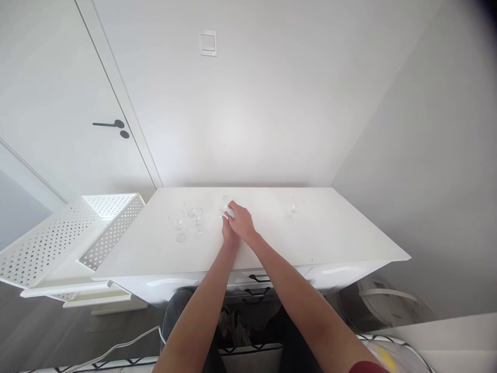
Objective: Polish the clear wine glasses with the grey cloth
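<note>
Both hands meet over the middle of a white cabinet top (287, 248). A clear glass (225, 203) shows at their fingertips. My right hand (241, 220) has its fingers curled around the glass. My left hand (230, 231) is just below, its fingers closed together against the lower part of the glass. Several clear stemmed glasses (196, 213) stand in a group to the left. Another clear glass (294, 206) is on the right part of the top, faint against the white surface.
White perforated shelving (50, 243) adjoins the cabinet at left, near a door with a dark handle (112, 124). Black drawer handles (258, 278) are on the cabinet front. A white cable (120, 344) runs at lower left. A round bin-like object (382, 305) is at lower right.
</note>
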`<state>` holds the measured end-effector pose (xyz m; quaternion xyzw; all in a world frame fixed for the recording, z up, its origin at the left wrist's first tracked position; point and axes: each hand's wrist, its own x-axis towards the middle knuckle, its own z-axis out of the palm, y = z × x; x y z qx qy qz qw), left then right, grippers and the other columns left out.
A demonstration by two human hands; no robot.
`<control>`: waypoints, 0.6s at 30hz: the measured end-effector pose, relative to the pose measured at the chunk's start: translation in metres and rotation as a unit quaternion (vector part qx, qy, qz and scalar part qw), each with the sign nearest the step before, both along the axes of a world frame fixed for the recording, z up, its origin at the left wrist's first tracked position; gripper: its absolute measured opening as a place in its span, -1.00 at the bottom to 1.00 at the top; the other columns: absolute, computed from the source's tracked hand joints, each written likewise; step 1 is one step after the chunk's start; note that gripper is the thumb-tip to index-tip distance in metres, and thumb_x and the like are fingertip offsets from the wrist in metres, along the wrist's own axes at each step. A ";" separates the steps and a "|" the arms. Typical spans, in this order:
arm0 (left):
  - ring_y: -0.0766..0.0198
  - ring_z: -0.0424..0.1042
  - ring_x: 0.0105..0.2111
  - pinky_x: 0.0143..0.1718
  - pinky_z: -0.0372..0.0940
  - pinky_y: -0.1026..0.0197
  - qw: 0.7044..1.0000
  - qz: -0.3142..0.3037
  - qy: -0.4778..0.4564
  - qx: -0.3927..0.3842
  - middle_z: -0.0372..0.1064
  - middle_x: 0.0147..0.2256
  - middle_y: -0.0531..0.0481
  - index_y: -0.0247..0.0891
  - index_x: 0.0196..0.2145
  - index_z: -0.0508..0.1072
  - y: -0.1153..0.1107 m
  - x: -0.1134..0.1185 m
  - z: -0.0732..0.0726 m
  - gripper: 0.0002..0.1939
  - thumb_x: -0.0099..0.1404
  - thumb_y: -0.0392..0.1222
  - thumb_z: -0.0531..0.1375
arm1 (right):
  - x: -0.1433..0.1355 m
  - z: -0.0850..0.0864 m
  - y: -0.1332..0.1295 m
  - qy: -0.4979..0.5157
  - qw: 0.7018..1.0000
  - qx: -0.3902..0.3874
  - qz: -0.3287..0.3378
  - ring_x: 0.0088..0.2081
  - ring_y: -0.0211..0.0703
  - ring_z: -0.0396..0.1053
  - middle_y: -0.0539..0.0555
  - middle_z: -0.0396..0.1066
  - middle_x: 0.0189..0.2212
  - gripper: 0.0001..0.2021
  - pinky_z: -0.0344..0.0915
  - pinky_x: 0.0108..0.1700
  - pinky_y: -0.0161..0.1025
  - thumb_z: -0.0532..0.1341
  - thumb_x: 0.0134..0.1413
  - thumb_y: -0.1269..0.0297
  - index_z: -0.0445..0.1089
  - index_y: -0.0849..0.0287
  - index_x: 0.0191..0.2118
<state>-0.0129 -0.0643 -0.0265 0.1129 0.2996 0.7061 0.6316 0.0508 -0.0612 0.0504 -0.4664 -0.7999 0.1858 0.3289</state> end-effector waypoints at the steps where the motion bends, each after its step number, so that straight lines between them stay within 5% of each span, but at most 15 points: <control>1: 0.11 0.52 -0.01 0.00 0.42 0.14 1.000 -0.005 -0.008 0.005 0.55 -0.11 -0.18 -0.20 -0.07 0.55 -0.001 0.001 0.001 -0.40 0.49 0.29 -0.08 | 0.012 -0.003 0.000 0.023 1.000 -0.006 -0.018 -0.33 -0.08 0.38 0.01 0.47 -0.34 -0.91 0.18 -0.30 -0.22 0.13 0.29 0.21 0.33 0.00 -0.14; 4: 0.03 0.51 0.04 0.05 0.40 0.09 0.999 -0.042 0.001 0.030 0.53 -0.06 -0.23 -0.24 -0.13 0.54 -0.003 0.004 0.004 -0.34 0.41 0.41 -0.03 | 0.046 -0.013 -0.003 0.074 0.996 -0.048 0.010 -0.31 -0.07 0.40 0.01 0.50 -0.30 -0.90 0.25 -0.24 -0.18 0.15 0.25 0.20 0.37 0.00 -0.16; 8: 0.08 0.51 0.02 0.03 0.40 0.11 0.997 -0.069 -0.013 0.043 0.50 0.01 -0.19 -0.20 -0.17 0.48 -0.002 0.007 0.009 -0.60 0.37 0.21 0.21 | 0.078 -0.029 -0.010 0.151 0.969 -0.122 0.151 -0.11 -0.04 0.43 0.01 0.52 -0.11 -0.84 0.30 -0.02 -0.10 0.21 0.22 0.15 0.46 -0.01 -0.13; 11: 0.11 0.51 0.02 0.03 0.41 0.07 0.997 -0.050 -0.026 0.043 0.46 0.11 -0.15 -0.18 -0.20 0.43 -0.003 0.007 0.013 -0.74 0.34 0.04 0.29 | 0.091 -0.042 -0.008 0.344 0.899 -0.221 0.160 -0.16 -0.09 0.42 0.04 0.50 -0.14 -0.74 0.35 -0.09 -0.15 0.23 0.19 0.04 0.48 0.03 -0.09; 15: 0.15 0.54 -0.06 -0.10 0.42 0.14 0.998 -0.048 0.007 0.035 0.49 0.06 -0.15 -0.19 -0.28 0.40 -0.006 0.007 0.017 -0.71 0.34 0.08 0.29 | 0.104 -0.051 0.007 0.565 0.766 -0.300 0.065 -0.41 -0.22 0.32 -0.02 0.40 -0.36 -0.63 0.31 -0.33 -0.27 0.17 0.21 -0.12 0.45 0.03 -0.08; 18: 0.22 0.56 -0.18 -0.24 0.40 0.23 0.994 -0.086 0.033 0.053 0.51 0.05 -0.21 -0.22 -0.29 0.42 -0.007 0.008 0.018 -0.62 0.34 0.17 0.27 | 0.109 -0.051 0.021 0.567 0.742 -0.356 0.039 -0.47 -0.23 0.29 -0.02 0.35 -0.44 -0.47 0.28 -0.40 -0.29 0.13 0.19 -0.32 0.44 0.07 -0.12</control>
